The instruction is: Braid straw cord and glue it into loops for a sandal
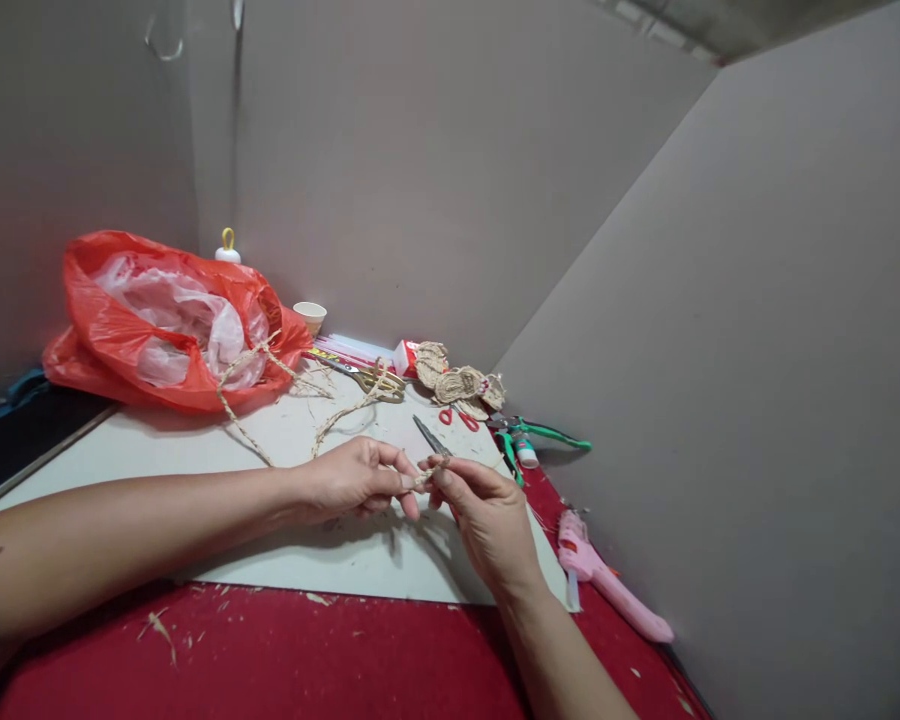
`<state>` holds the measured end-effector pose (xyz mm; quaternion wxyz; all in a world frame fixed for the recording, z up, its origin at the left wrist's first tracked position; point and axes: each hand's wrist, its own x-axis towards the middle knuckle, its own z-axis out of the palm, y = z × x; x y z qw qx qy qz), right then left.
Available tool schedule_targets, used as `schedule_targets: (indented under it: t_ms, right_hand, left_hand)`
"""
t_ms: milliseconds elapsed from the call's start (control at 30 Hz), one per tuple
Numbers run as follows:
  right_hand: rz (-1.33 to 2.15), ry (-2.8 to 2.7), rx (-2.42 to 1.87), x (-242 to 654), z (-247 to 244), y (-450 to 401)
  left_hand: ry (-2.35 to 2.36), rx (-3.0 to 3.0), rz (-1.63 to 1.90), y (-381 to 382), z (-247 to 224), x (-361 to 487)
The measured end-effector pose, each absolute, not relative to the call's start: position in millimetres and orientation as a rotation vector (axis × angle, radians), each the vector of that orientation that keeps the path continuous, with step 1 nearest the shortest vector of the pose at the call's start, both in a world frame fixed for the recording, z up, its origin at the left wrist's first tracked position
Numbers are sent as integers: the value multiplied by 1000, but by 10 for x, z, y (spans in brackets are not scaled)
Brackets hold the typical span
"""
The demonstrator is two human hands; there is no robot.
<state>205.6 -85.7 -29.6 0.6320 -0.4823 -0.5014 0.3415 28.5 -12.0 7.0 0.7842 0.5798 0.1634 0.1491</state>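
My left hand (pixel 360 480) pinches a braided straw cord (pixel 424 478) near its end, above the white board. The fingertips of my right hand (pixel 487 510) close on the tip of the same cord. From my right hand also sticks a pair of dark pointed blades (pixel 429 434), which look like small scissors; their handles are mostly hidden in the palm. The rest of the cord (pixel 349 408) loops back over the board to the left, towards a red plastic bag (pixel 120 300).
Behind my hands lie large scissors (pixel 375 382), a woven straw piece (pixel 457 383) and small red-handled scissors (pixel 459 418). Green-handled pliers (pixel 547 433) and a pink glue gun (pixel 611 580) lie at the right. A paper cup (pixel 310 317) stands beside the bag. Grey panels (pixel 420 180) enclose the workspace.
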Motion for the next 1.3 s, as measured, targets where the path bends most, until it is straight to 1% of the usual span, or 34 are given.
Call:
schedule_targets:
  t_ms: [133, 300, 433, 600, 833, 967, 1133, 1300]
  right_hand:
    - [765, -1212, -1099, 2030, -239, -894]
    - [549, -1467, -1128, 2018, -91, -979]
    - [437, -1552, -1160, 2039, -15, -1038]
    - [380, -1661, -1137, 2062, 0, -1076]
    - [256, -1830, -1137, 2045, 7, -1075]
    - [202, -1934, -1141, 2047, 15, -1078]
    - [148, -1994, -1172, 2032, 2, -1078]
    - [213, -1920, -1230, 2015, 20, -1074]
  left_hand:
    - [329, 1231, 280, -124, 35, 288]
    - [411, 1258, 220, -102, 8, 284]
    - [415, 1257, 172, -55, 23, 264]
    - [389, 1269, 80, 13, 18, 246]
    - [356, 1195, 77, 45, -19, 258]
    - [346, 1127, 104, 43, -7, 262]
    - [356, 1185, 81, 49, 9, 238]
    - [371, 1228, 118, 49, 7, 235]
